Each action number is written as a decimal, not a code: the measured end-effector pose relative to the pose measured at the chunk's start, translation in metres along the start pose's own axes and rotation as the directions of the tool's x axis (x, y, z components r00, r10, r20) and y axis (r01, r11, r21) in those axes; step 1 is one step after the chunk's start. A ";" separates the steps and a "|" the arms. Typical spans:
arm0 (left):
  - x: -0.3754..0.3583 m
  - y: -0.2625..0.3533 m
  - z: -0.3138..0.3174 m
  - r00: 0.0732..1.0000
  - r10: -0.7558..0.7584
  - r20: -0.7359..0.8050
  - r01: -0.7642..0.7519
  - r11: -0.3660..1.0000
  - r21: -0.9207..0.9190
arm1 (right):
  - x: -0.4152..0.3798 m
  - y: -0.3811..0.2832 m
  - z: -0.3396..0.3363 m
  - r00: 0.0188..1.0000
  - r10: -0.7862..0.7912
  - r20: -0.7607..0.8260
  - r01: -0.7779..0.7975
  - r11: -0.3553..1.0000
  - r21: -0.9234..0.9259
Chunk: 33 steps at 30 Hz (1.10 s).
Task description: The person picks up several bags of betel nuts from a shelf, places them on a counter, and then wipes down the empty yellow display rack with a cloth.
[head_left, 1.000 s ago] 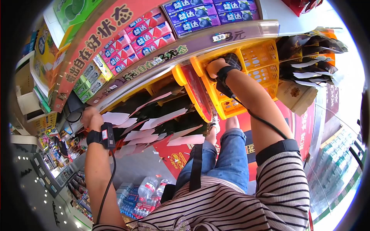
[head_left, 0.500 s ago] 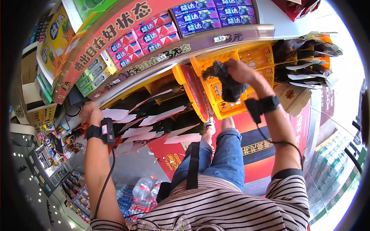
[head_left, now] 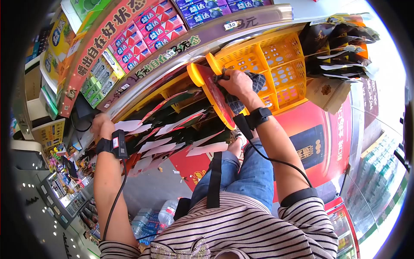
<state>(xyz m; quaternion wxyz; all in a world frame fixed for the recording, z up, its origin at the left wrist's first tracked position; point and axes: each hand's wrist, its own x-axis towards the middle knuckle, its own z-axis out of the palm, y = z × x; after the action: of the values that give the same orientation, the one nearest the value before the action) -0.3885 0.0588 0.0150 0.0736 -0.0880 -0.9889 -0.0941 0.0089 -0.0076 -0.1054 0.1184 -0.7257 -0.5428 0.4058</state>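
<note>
My right hand (head_left: 238, 83) is closed on a dark checked cloth (head_left: 234, 103), part of which bunches out to the right of the fingers. The cloth lies against the upright left side of a yellow plastic display rack (head_left: 282, 64), whose perforated compartments show behind it. A red panel with a yellow edge (head_left: 210, 88) stands just left of this hand. Far to the left, my left hand (head_left: 102, 125) is at the end of the counter with its fingers bent. Whatever those fingers hold, if anything, is hidden.
Gum boxes (head_left: 151, 26) line the upper shelf behind a price strip (head_left: 172, 54). Dark packets with pale lower edges (head_left: 168, 134) hang between my hands; more packets (head_left: 340, 52) hang at right. Bottles (head_left: 168, 213) stand low by my legs. Cables run from both wrists.
My right hand has moved left and slightly down with the cloth, from over the rack's compartments to its left side. My left hand has stayed at the counter end. The view has shifted slightly.
</note>
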 end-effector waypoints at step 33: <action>-0.019 0.004 -0.010 0.996 -0.083 -0.018 0.080 0.985 -0.151 | 0.013 0.001 0.021 0.978 0.133 -0.161 -0.111 0.984 0.138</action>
<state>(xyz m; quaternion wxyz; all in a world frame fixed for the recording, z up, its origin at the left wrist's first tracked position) -0.3682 0.0576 0.0219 0.0751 -0.0516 -0.9809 -0.1720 -0.0042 -0.0025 -0.1258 0.1854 -0.7804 -0.4578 0.3834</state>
